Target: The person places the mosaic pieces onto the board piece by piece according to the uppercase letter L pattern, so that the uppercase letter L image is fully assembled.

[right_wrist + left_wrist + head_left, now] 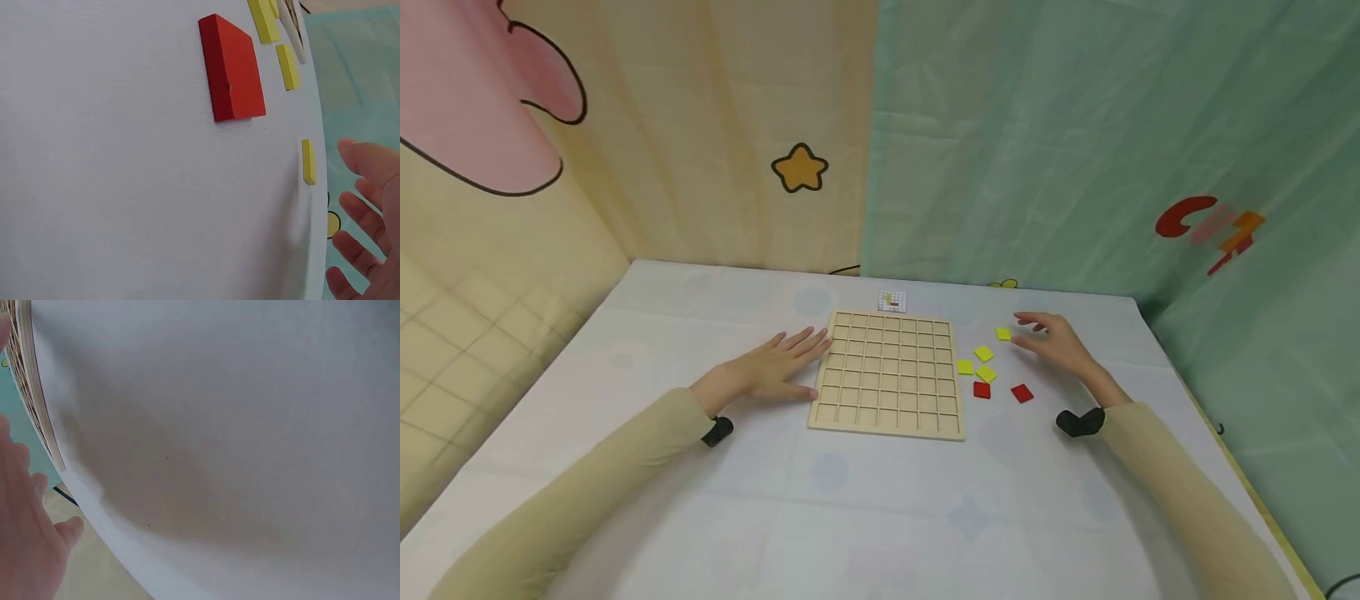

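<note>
The right hand [1056, 343], fingers loosely parted, has the farthest yellow tile [1003, 334] just beside it at nine o'clock; the left hand [771, 369], spread wide, touches the wooden board [886, 375] at nine o'clock. Three other yellow tiles [983, 354] and two red tiles [1022, 392] lie toward the board's three o'clock.

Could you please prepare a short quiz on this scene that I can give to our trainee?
1. How many yellow tiles lie to the right of the grid board in the head view?
2. True or false: the left hand is at the right-hand side of the grid board.
3. Where is the small printed card?
A) On the grid board
B) Just beyond the grid board's far edge
C) Under the right hand

Key:
1. Four.
2. False; it is at the left-hand side.
3. B.
</note>
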Motion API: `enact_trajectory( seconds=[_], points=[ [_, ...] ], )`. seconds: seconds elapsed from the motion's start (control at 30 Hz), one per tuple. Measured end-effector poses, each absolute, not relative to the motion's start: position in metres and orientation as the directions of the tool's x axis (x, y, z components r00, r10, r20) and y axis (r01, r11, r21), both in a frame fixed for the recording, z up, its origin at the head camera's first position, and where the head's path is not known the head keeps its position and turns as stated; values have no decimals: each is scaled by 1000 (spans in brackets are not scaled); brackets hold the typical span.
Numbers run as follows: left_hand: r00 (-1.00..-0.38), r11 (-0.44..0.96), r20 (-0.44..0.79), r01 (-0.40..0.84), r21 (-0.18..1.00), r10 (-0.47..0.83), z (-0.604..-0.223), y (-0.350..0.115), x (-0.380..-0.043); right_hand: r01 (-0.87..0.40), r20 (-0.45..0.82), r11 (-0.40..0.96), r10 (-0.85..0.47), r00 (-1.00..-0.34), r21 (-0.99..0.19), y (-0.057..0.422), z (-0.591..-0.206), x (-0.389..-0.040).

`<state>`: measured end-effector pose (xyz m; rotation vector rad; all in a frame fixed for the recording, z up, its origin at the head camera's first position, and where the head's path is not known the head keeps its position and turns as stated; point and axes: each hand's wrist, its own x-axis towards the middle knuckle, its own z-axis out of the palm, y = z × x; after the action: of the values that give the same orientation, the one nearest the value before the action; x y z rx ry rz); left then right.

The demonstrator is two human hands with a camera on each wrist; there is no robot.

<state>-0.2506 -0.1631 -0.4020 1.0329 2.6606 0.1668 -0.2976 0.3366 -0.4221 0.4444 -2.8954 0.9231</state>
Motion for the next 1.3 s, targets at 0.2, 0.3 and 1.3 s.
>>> enact_trajectory(
  seconds=[0.2, 0.3, 1.3],
  points=[
    [-707, 753, -260, 627, 199, 658, -408, -159, -252, -262, 102, 777, -249, -963, -572, 330, -422, -304],
    [-703, 747, -252, 628, 218, 665, -409, -156, -252, -237, 75, 788, -237, -969, -568, 330, -423, -306],
    [-686, 742, -306, 658, 124, 660, -405, -150, -246, -250, 90, 842, -235, -968, -479, 328, -430, -310]
  ],
)
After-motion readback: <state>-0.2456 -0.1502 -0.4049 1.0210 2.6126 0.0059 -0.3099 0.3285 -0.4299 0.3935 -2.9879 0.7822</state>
